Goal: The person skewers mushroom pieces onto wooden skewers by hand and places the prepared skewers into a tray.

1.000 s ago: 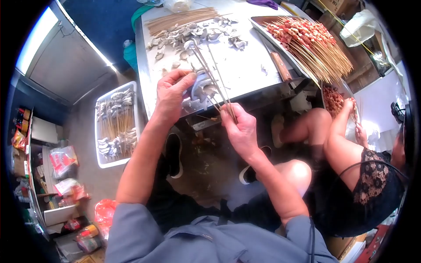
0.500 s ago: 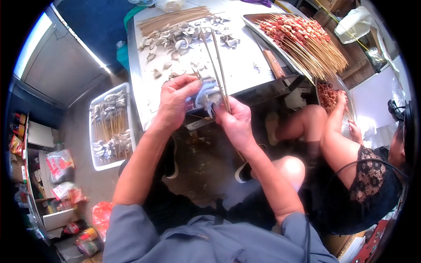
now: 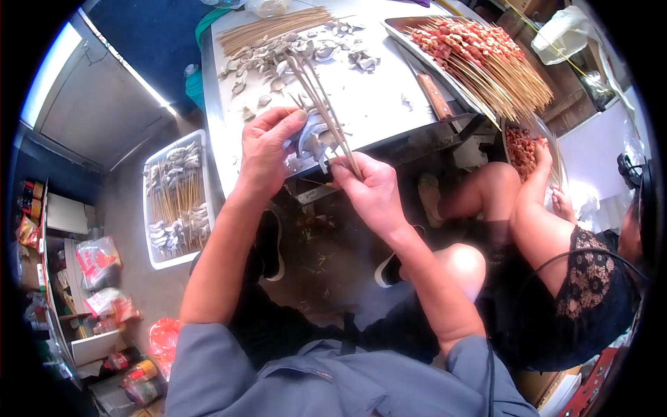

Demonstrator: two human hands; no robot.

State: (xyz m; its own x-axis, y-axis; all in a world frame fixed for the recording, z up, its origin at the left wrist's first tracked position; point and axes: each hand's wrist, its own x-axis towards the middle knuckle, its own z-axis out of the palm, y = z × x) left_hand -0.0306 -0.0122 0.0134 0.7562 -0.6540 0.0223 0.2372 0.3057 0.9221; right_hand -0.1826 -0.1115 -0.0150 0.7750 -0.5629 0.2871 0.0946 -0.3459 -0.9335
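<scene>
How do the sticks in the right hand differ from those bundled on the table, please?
The held sticks are few; the lying sticks form a broad bundle. The held sticks are raised in the right hand; the lying sticks rest flat on the table. Both are long, thin and brownish.

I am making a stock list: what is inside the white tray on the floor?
Inside the white tray lie skewers, with pale grey mushroom pieces bunched towards both ends and bare sticks between. What lies beneath them is covered and cannot be seen.
</scene>
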